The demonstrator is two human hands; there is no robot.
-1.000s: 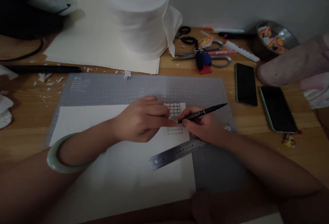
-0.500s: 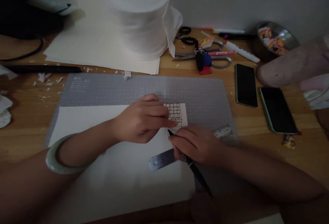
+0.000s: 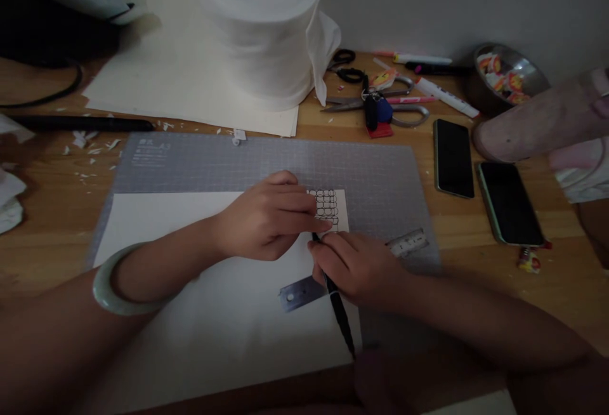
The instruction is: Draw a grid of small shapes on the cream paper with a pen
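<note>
My right hand [image 3: 352,266] is closed around a slim black pen [image 3: 341,320], its tip at the lower left of a small inked grid [image 3: 327,202] of rounded cells. That grid lies near the top right corner of a large white sheet [image 3: 228,332]. My left hand [image 3: 266,218] rests on the sheet, index finger stretched flat over the grid's lower part, the other fingers loosely bent; it holds nothing that I can see. A metal ruler [image 3: 299,294] lies slantwise beneath my right hand, its middle hidden. A pale bangle [image 3: 107,285] circles my left wrist.
Under the sheet lies a grey cutting mat [image 3: 380,180]. Behind it stand a tissue roll [image 3: 266,53], scissors [image 3: 404,113] and markers [image 3: 447,96]. Two phones [image 3: 453,158], a pink bottle [image 3: 528,117] and a metal bowl [image 3: 533,72] of sweets are on the right. Paper scraps [image 3: 90,151] litter the left.
The pen has swung more upright, its back end moving left, and its tip has moved slightly up the sheet. My left hand keeps its place on the sheet. The view has shifted slightly.
</note>
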